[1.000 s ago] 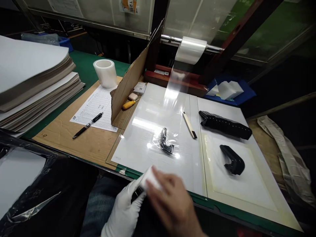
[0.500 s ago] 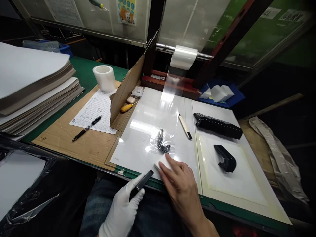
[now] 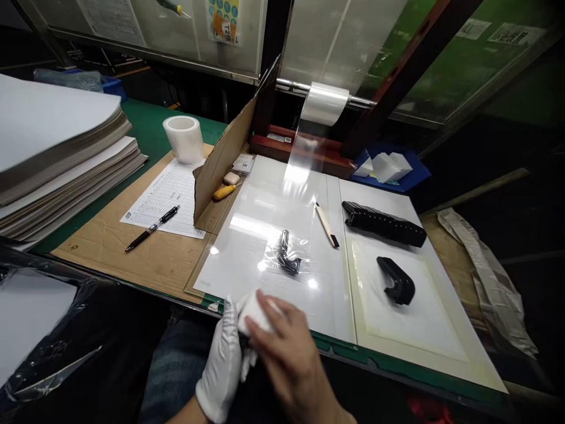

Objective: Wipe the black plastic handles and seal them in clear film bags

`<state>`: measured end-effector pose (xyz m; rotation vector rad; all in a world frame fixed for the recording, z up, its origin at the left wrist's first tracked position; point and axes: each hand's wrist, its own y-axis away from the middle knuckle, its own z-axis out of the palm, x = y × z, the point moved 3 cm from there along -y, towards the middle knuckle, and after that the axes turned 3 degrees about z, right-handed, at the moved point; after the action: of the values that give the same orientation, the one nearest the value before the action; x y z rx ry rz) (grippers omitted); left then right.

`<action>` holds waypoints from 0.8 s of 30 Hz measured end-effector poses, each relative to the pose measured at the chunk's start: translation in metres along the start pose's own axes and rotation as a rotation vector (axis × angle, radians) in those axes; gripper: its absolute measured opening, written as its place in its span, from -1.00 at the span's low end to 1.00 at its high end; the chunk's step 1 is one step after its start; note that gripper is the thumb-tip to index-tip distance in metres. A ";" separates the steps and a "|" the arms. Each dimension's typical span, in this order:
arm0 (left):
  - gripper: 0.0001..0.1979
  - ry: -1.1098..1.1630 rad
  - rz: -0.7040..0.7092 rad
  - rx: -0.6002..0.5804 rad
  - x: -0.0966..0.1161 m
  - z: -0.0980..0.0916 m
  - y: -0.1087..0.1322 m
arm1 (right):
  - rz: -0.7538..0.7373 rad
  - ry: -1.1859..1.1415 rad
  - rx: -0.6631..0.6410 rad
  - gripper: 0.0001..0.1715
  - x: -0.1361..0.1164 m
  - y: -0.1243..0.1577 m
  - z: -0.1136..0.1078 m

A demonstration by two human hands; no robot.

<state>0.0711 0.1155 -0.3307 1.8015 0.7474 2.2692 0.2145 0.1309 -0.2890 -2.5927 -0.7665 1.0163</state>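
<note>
My left hand point(image 3: 223, 362) wears a white glove and holds a small dark piece point(image 3: 243, 340), mostly hidden behind my fingers. My bare right hand point(image 3: 286, 353) is shut on a white foam block point(image 3: 252, 312), pressing it against that piece just off the table's front edge. Beyond them, a clear plastic bag with a dark metal part point(image 3: 286, 257) lies on a glossy white sheet point(image 3: 247, 259). Two black moulded parts point(image 3: 384, 224) point(image 3: 396, 281) rest to the right, and a slim wooden-handled blade point(image 3: 326, 225) lies between.
A film roll point(image 3: 324, 103) hangs on a steel bar at the back. A cardboard divider point(image 3: 220, 162) stands left of the sheet, beyond it a printed form point(image 3: 165, 200), a pen point(image 3: 152, 228) and a tape roll point(image 3: 182, 139). A tall paper stack point(image 3: 53, 159) sits far left.
My right hand has moved left off the glossy sheet, carrying the foam block onto the piece in my left hand. My left hand has closed around that piece, and the view has shifted slightly.
</note>
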 end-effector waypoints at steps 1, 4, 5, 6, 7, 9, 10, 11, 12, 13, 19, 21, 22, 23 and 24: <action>-0.19 0.004 -0.025 -0.023 0.001 0.003 0.001 | 0.062 0.040 0.036 -0.49 0.002 0.002 0.000; -0.14 0.025 -0.040 -0.066 0.004 0.011 0.002 | 0.163 0.112 0.126 -0.46 -0.001 0.010 0.007; -0.13 0.027 -0.028 -0.069 0.005 0.012 0.002 | 0.150 0.113 0.125 -0.45 -0.004 0.012 0.010; -0.12 0.025 -0.021 -0.071 0.005 0.014 0.002 | 0.148 0.117 0.132 -0.45 -0.007 0.014 0.013; -0.12 0.019 -0.029 -0.075 0.005 0.014 0.002 | 0.174 0.133 0.152 -0.45 -0.008 0.015 0.015; -0.15 0.000 -0.051 -0.070 0.003 0.015 0.001 | 0.258 0.178 0.202 -0.46 -0.008 0.018 0.018; -0.17 -0.007 -0.040 -0.066 0.002 0.015 0.001 | 0.274 0.182 0.217 -0.46 -0.008 0.019 0.020; -0.18 -0.018 -0.018 -0.064 0.001 0.016 0.001 | 0.266 0.173 0.217 -0.45 -0.008 0.020 0.021; -0.20 -0.035 0.007 -0.061 0.001 0.016 0.001 | 0.251 0.163 0.214 -0.44 -0.007 0.021 0.022; -0.21 -0.057 0.021 -0.062 0.000 0.016 0.002 | 0.245 0.165 0.211 -0.44 -0.004 0.023 0.022; -0.27 -0.128 -0.045 -0.194 0.010 0.003 0.001 | 0.684 -0.136 0.212 -0.55 0.024 0.032 -0.014; -0.28 -0.129 -0.056 -0.302 0.026 -0.005 0.000 | 0.911 -0.473 0.044 -0.41 0.024 0.028 -0.024; -0.27 -0.142 -0.082 -0.382 0.034 -0.008 0.000 | 0.982 -0.638 -0.074 -0.34 0.020 0.023 -0.027; -0.25 -0.164 -0.118 -0.471 0.041 -0.011 0.001 | 1.016 -0.786 -0.195 -0.29 0.014 0.018 -0.030; -0.23 -0.189 -0.156 -0.556 0.047 -0.013 0.001 | 1.021 -0.909 -0.295 -0.26 0.007 0.013 -0.031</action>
<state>0.0462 0.1297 -0.2915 1.5894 0.1844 1.9166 0.2455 0.1230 -0.2759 -2.6547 0.4580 2.6049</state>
